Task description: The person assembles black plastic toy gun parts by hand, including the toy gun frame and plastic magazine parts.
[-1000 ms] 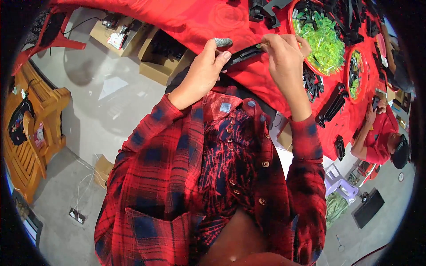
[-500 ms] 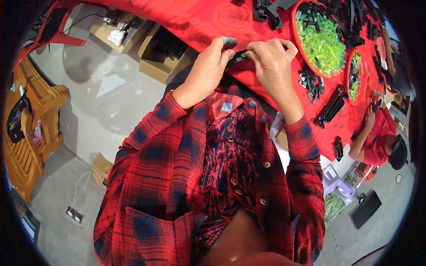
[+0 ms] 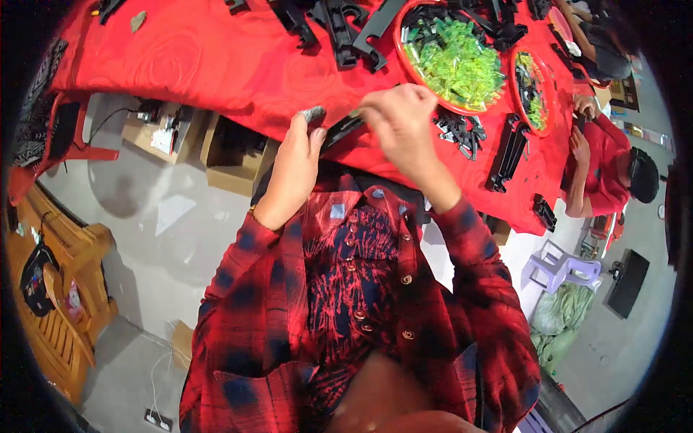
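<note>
My left hand is closed round a long black plastic part, which sticks out to the right just over the near table edge. A grey speckled lump shows at that hand's fingertips; I cannot tell whether it is a stone or a finger cover. Above the part's far end is my right hand, its fingers pinched together and slightly smeared. Something small and pale is at its fingertips, too blurred to name. A round red bowl full of yellow-green clear plastic pieces stands just beyond it.
Several small black parts lie beside the bowl on the red tablecloth. A smaller red bowl and a long black part are further right. Black frames lie at the back. A co-worker sits at right.
My head view has shifted, so more of the table shows on the left. My right hand has lifted away from the black part, while my left hand keeps hold of it.
</note>
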A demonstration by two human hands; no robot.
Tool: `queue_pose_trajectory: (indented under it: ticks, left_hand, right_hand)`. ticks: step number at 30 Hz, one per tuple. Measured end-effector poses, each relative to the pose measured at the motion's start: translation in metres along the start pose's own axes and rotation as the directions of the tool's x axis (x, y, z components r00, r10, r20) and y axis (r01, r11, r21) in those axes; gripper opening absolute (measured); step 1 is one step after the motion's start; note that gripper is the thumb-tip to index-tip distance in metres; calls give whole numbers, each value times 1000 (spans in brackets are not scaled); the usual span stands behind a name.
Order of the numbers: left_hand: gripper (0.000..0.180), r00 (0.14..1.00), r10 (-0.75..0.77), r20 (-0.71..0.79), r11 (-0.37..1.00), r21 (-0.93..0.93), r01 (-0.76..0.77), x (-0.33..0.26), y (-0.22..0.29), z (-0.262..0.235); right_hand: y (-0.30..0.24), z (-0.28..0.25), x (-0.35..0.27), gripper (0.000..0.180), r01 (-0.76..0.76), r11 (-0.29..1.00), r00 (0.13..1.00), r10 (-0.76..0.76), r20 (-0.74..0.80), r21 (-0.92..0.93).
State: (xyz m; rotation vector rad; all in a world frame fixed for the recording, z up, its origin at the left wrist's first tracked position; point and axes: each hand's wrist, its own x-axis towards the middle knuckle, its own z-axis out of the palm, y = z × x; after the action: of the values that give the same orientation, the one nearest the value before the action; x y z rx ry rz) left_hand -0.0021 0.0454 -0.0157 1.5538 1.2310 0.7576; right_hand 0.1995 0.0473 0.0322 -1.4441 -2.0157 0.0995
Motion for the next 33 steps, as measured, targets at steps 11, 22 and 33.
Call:
queue_pose_trajectory:
  ticks: [11, 22, 33]
  left_hand:
    - [37, 977, -179, 117, 936, -284, 205, -17, 15, -9]
    - [39, 985, 18, 171, 879, -472, 67, -31, 29, -6]
    - [45, 716, -80, 694, 330, -659, 676, -55, 26, -12]
  right_hand:
    - [109, -61, 34, 20, -417, 793, 870, 490, 59, -445]
    - [9, -31, 0, 45, -474, 815, 853, 519, -56, 333]
    - [-15, -26, -16, 39, -516, 807, 846, 532, 26, 287]
